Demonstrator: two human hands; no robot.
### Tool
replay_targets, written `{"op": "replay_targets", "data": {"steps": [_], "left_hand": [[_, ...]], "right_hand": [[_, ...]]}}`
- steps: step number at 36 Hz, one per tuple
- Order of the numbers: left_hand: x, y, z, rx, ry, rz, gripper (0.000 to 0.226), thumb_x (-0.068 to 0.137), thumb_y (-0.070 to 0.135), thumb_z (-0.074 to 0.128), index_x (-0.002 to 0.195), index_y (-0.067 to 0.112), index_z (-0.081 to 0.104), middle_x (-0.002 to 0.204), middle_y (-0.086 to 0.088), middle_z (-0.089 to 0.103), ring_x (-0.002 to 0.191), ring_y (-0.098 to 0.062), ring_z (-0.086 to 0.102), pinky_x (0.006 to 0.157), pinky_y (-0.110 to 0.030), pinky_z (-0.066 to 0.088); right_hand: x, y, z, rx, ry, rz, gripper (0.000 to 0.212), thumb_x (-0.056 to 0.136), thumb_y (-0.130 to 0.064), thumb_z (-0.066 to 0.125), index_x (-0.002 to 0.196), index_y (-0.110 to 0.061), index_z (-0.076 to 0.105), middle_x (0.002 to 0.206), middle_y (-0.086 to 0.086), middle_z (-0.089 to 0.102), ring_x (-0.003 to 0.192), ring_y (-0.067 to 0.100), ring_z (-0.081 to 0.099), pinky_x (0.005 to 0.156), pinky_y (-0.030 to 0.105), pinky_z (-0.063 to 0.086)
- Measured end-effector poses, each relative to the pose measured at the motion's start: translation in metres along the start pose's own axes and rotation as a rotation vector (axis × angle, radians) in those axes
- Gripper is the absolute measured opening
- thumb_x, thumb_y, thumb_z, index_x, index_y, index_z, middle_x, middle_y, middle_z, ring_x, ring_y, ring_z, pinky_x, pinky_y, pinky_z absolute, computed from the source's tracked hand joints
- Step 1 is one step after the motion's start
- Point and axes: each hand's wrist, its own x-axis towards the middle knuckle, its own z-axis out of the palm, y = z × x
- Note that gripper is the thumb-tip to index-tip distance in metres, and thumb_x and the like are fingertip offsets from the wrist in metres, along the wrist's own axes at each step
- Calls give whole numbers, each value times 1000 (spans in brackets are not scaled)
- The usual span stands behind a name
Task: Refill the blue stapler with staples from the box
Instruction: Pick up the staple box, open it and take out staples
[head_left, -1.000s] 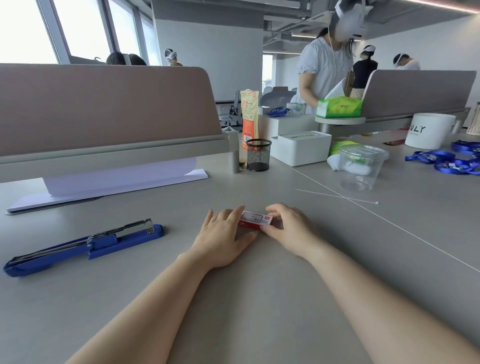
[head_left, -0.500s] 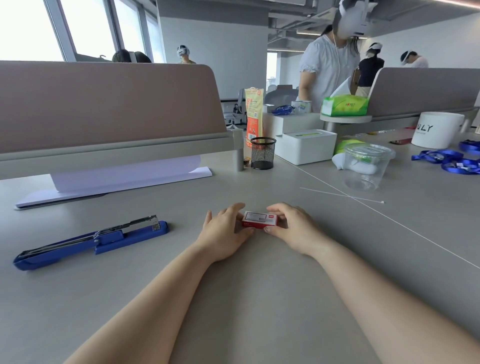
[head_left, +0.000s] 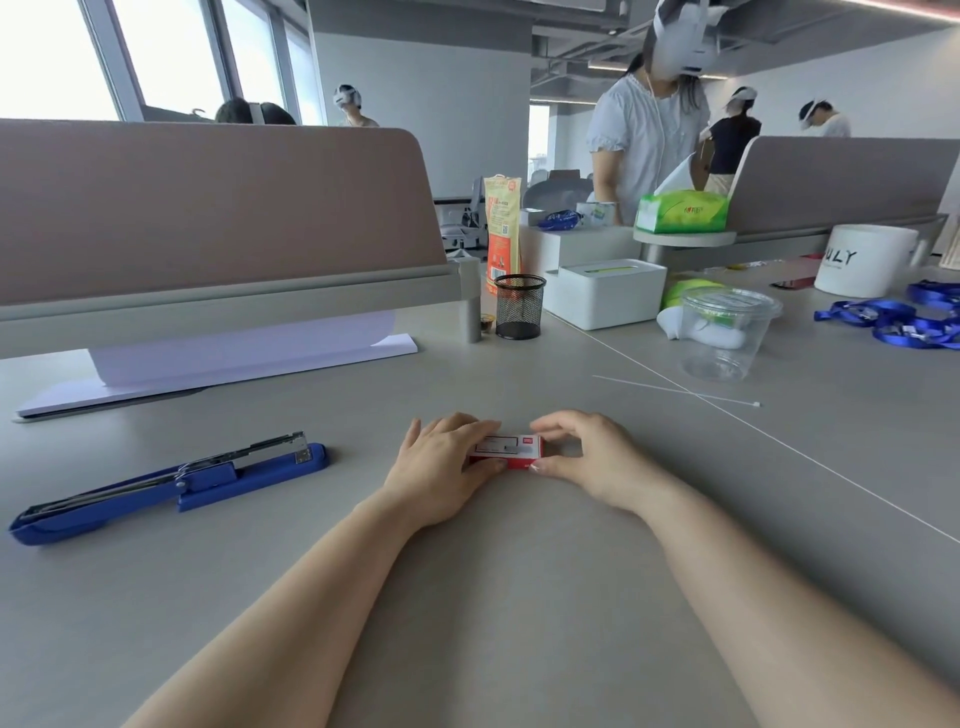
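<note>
Grey laminate table: carries everything relevant; both forearms reach forward over it from the near edge.

Long blue plastic stapler with a bare metal magazine: lies on the table well to the left of the hands, untouched. Its top arm seems swung back flat so the metal rail is exposed. Judged ready for loading, though whether any staples sit in the rail is too small to tell.

Left hand: rests on the table, fingers curled against the left end of the box, thumb along its near side. Grip closed on the box.

Right hand: fingers arched over the right end of the box, thumb tip at the lower near corner. Grip likewise closed on the box, looser in appearance.

Small red-and-white cardboard staple box: flat on the table between the two hands, label up, apparently not yet open; no staple strip visible.

Progress, as judged: early stage. Stapler appears opened; box secured by both hands. Remaining: open the box, draw out a strip, carry it across to the stapler, seat it in the rail, close the arm. No step involving the staples themselves looks done.
</note>
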Motion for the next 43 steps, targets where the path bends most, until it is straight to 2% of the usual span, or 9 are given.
{"op": "replay_targets", "data": {"steps": [5, 9, 16, 20, 22, 28, 34, 43], "left_hand": [[1, -1, 1, -18, 41, 39, 41, 86, 45, 54, 125, 35, 50, 126, 4, 52, 118, -20, 47, 110, -46, 25], [2, -4, -1, -64, 115, 22, 40, 81, 40, 63, 119, 30, 55, 122, 1, 55, 113, -23, 51, 102, -37, 34], [2, -5, -2, -105, 156, -19, 42, 77, 35, 69, 116, 29, 55, 119, 2, 54, 114, -21, 50, 99, -36, 36], [3, -5, -2, -128, 150, -26, 42, 76, 33, 70, 116, 29, 56, 118, 2, 53, 114, -21, 50, 100, -37, 38], [3, -5, -1, -131, 151, -25, 42, 76, 33, 70, 115, 29, 56, 118, 2, 53, 114, -21, 50, 99, -38, 39], [3, -3, -1, -132, 155, -26, 42, 76, 33, 70, 115, 29, 56, 118, 3, 54, 114, -20, 50, 98, -36, 38], [3, -3, -2, -137, 160, -27, 42, 75, 34, 71, 114, 29, 56, 116, 3, 54, 112, -19, 51, 98, -37, 40], [3, -2, -2, -143, 158, -32, 43, 74, 34, 72, 114, 29, 56, 117, 2, 53, 112, -21, 51, 97, -39, 41]], "right_hand": [[-1, 2, -7, -31, 2, -28, 42, 68, -33, 76, 107, -36, 61, 105, -14, 71, 111, 12, 54, 98, 41, 44], [-1, 8, -15, -53, 44, -3, 44, 70, -25, 75, 110, -34, 61, 108, -9, 69, 113, 12, 51, 99, 38, 42], [3, 17, -18, -39, 59, 11, 45, 69, -21, 75, 108, -38, 60, 111, -7, 66, 111, 14, 55, 99, 41, 44], [2, 14, -18, -12, 55, -17, 47, 69, -24, 76, 111, -36, 59, 118, -9, 63, 116, 14, 52, 101, 40, 43], [2, 10, -17, -7, 77, -61, 42, 71, -27, 74, 109, -35, 60, 120, -7, 62, 118, 15, 50, 102, 39, 42], [0, -4, -8, -77, 193, -198, 15, 78, -21, 66, 91, -28, 67, 109, -5, 65, 108, 21, 53, 97, 41, 42], [1, -10, -5, -185, 225, -186, 16, 80, -24, 65, 96, -27, 68, 122, -5, 61, 115, 21, 48, 99, 38, 38], [-2, -12, -4, -256, 206, -176, 18, 83, -26, 63, 101, -26, 65, 122, -7, 60, 114, 21, 46, 97, 34, 38]]}}
